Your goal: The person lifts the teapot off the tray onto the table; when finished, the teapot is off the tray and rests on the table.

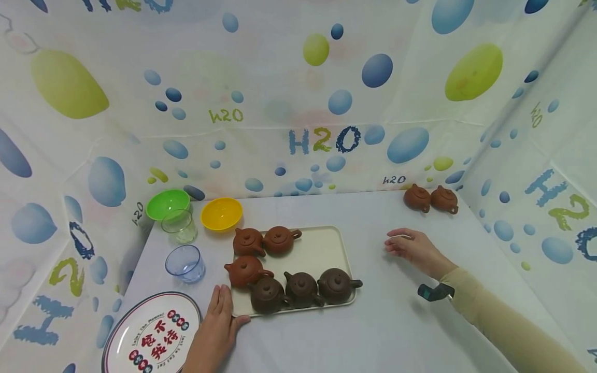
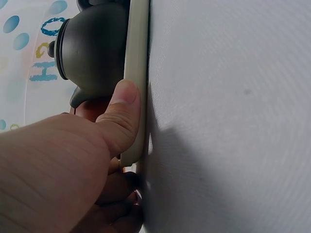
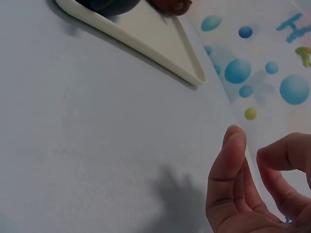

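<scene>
A cream tray (image 1: pixel 322 243) carries reddish-brown teapots (image 1: pixel 279 241) at its back left and left side, and dark brown teapots (image 1: pixel 337 285) along its front edge. My left hand (image 1: pixel 215 329) grips the tray's front left corner, its thumb against the front edge and the fingers along the left side. In the left wrist view the thumb (image 2: pixel 124 104) presses the tray rim below a dark teapot (image 2: pixel 95 48). To the right of the tray my right hand (image 1: pixel 417 251) hovers above the white table, fingers loosely bent with nothing between them.
Two more reddish-brown teapots (image 1: pixel 430 199) stand at the back right. On the left are a green bowl (image 1: pixel 168 203), a yellow bowl (image 1: pixel 222 214), a clear glass (image 1: pixel 183 228) and a bluish glass (image 1: pixel 185 265). A round plate with red lettering (image 1: pixel 140 316) lies at the front left.
</scene>
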Demonstrator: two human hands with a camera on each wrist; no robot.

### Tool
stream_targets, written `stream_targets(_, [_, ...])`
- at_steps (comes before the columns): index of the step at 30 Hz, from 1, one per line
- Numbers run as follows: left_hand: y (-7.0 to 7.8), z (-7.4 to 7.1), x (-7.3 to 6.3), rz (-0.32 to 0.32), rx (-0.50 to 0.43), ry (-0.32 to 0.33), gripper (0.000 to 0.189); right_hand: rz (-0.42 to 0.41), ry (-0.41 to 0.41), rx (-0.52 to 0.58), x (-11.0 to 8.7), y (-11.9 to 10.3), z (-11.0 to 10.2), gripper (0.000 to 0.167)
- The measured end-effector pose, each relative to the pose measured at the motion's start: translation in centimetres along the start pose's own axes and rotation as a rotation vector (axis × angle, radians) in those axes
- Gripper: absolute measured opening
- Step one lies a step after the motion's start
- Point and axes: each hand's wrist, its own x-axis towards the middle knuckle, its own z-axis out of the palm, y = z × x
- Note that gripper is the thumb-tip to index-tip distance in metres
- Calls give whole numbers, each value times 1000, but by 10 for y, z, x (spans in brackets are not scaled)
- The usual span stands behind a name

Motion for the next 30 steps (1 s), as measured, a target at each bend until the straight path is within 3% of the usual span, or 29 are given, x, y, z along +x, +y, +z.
stream_targets(9, [-1, 1, -1, 6, 0, 8, 87, -64, -193, -135, -10, -4, 32, 48])
stream_targets(14, [-2, 2, -3, 47, 0, 70, 85, -110, -322, -203, -15, -6, 48, 43])
stream_targets(19, [-2, 3, -3, 87, 8, 119, 83, -134, -395, -265, -19, -9, 61, 35])
stream_targets(30, [-2, 1, -2, 65, -2, 69, 84, -132, -528, -286, -18, -2, 79, 28])
